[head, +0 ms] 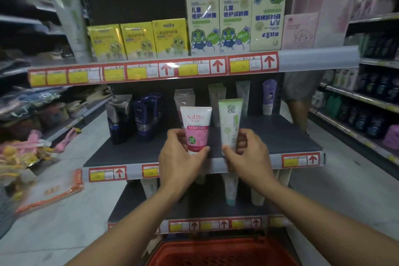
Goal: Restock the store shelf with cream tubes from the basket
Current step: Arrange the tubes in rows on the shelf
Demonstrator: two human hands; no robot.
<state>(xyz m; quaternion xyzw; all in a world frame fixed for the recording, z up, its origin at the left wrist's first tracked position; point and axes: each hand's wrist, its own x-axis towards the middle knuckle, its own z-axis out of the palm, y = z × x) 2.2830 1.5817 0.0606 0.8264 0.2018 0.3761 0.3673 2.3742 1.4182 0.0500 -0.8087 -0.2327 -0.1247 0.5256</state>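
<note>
Both hands are raised at the front edge of the middle shelf (133, 153), each with a tube stood upright; the left hand (179, 155) grips the pink-and-white tube (196, 127) low down near its cap end, thumb across the front and fingers curled behind; the right hand (248, 153) pinches the pale green tube (230, 123) at its lower part, thumb on the front and fingers wrapped round the far side. The two tubes stand side by side, close but apart, their long axes near vertical with the crimped ends up; the green one leans slightly to the right at the top.

What the coming move turns on, as I judge it, is depth; the tubes sit at the shelf's front, while the tubes already stocked (216, 101) stand further back toward the rear panel, straight ahead of the hands; between them lies bare dark shelf. Each tube already belongs to its own hand, so neither arm has to cross; the pink one lines up in front of a similar pale tube behind it, the green one in front of other greenish tubes. Placing should call for a push forward, or simply a release where they stand, keeping the axis upright so the cap end seats flat.

The red basket (222, 252) lies directly below, near the person's body, at the bottom of the view; what it holds cannot be seen.
</note>
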